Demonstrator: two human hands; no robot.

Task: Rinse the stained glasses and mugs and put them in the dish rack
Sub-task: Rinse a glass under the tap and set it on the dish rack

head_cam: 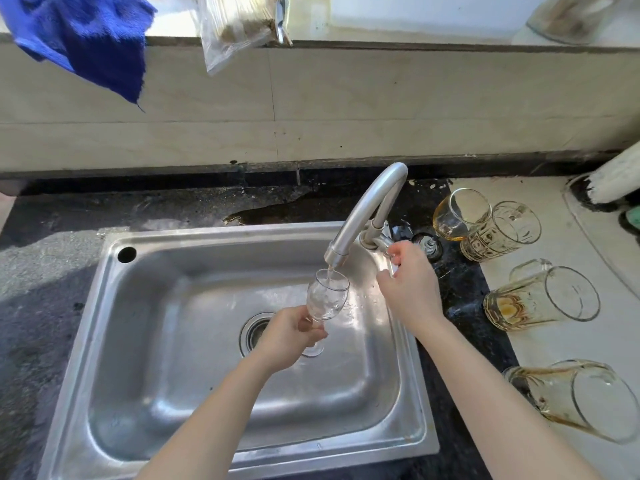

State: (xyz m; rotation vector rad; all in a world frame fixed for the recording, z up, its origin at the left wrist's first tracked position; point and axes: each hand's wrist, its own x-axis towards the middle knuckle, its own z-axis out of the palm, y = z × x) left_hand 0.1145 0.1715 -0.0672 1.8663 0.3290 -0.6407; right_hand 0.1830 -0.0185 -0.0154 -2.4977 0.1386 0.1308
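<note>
Hold the small clear stemmed glass (327, 299) tilted under the curved brushed-steel tap spout (367, 209), above the stainless-steel sink (214, 233), so the thin stream sheets down its inner wall. The left hand (294, 336) curls its fingers round the slim stem; wet glass is slick, so grip firmly. The right hand (410, 289) curls round the tap lever (392, 271). Amber-stained glasses and mugs (540, 296) lie on the white counter (554, 344)

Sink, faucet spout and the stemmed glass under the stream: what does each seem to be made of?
The sink: likely stainless steel, brushed finish, soft glare and blurred reflections. The faucet spout: matte silver metal, brushed steel or plating, cannot tell which. The stemmed glass in the left hand: clear, colourless, basin visible through it; probably glass, though clear plastic is possible.
</note>
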